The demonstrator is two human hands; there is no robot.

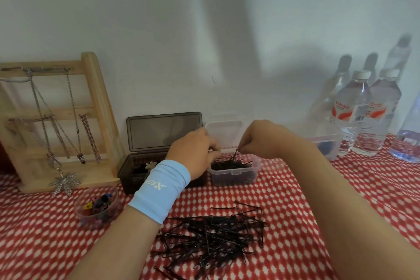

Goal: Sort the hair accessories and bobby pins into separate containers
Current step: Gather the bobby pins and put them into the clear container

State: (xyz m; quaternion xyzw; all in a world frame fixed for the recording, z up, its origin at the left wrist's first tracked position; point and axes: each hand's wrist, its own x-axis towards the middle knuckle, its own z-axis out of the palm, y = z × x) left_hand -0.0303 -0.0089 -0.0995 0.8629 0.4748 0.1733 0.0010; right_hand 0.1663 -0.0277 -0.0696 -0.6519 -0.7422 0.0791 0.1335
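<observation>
A heap of black bobby pins (213,237) lies on the red checked cloth in front of me. Behind it stands a small clear box (234,174) holding more black pins, its lid up against the wall. My right hand (261,138) hovers over this box, fingers pinched on a bobby pin (235,154) that points down into it. My left hand (195,150), with a light blue wristband, rests at the box's left rim, fingers curled; whether it holds anything is hidden. A dark smoky box (136,170) with open lid sits to the left, holding hair accessories including a flower clip (151,165).
A small clear bowl (97,207) of tiny coloured clips sits at the front left. A wooden rack (56,120) hung with chains leans on the wall at left. Water bottles (363,116) and another clear container (327,145) stand at the right.
</observation>
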